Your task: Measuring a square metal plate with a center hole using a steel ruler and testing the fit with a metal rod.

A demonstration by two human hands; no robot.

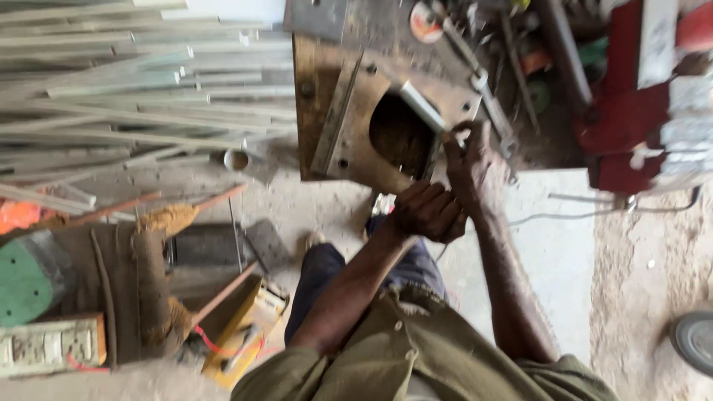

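Observation:
My right hand [475,167] reaches up to a short grey metal bar [422,106] that lies across the round hole of a rusty steel plate [349,126], its fingers pinched on the bar's near end. My left hand [427,212] is curled into a fist just below it, over the plate's near edge; what it grips is hidden. Both forearms come up from my olive shirt at the bottom.
A pile of long pale metal strips [134,89] fills the upper left. A red machine [639,96] stands at the upper right. A yellow tool box [245,334], a socket strip [48,345] and a green disc [22,278] lie at the lower left. A wheel [694,340] shows at the right edge.

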